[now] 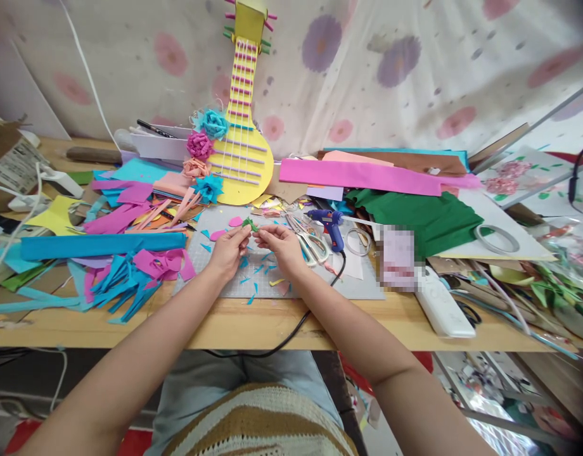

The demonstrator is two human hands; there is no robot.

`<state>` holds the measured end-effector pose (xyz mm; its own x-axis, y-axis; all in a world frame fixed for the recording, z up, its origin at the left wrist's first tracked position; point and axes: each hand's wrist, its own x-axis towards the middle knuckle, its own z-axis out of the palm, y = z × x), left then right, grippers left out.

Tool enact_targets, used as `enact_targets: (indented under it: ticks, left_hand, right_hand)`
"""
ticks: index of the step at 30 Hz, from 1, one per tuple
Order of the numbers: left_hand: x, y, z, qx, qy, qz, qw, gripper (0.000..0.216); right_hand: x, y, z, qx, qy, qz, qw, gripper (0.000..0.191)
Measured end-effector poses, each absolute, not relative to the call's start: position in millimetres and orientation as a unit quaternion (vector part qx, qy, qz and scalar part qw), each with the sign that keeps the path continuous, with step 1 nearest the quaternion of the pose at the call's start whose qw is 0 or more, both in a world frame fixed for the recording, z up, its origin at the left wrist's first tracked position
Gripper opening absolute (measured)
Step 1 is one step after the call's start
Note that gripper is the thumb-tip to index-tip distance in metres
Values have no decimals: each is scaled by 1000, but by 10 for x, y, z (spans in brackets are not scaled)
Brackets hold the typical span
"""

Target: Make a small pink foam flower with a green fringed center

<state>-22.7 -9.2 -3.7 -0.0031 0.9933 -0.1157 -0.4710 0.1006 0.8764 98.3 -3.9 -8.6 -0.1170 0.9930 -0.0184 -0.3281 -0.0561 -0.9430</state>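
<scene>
My left hand (pixel 229 248) and my right hand (pixel 282 244) meet over a grey cutting mat (pixel 225 282) on the wooden table (pixel 253 326). Both pinch a small green paper piece (pixel 249 223) between their fingertips. Pink paper petals (pixel 234 221) and blue scraps lie on the mat around the hands. A blue glue gun (pixel 330 223) and a pair of scissors (pixel 307 239) rest just right of my right hand.
A yellow paper guitar (pixel 244 126) with paper flowers (pixel 206 149) leans against the flowered cloth at the back. Pink, blue and green paper sheets and strips cover the table. A tape roll (pixel 497 238), a white remote-like device (pixel 441 307) and cables lie at the right.
</scene>
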Motion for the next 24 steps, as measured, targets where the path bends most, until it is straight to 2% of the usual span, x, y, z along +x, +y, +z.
enact_targets:
  ticks: [18, 24]
  left_hand:
    - [-202, -101, -37, 337, 421, 581, 610, 29]
    - [-190, -124, -26, 333, 441, 574, 605, 24]
  right_hand:
    - [997, 6, -99, -416, -423, 595, 542, 27]
    - [996, 14, -85, -430, -425, 581, 545, 28]
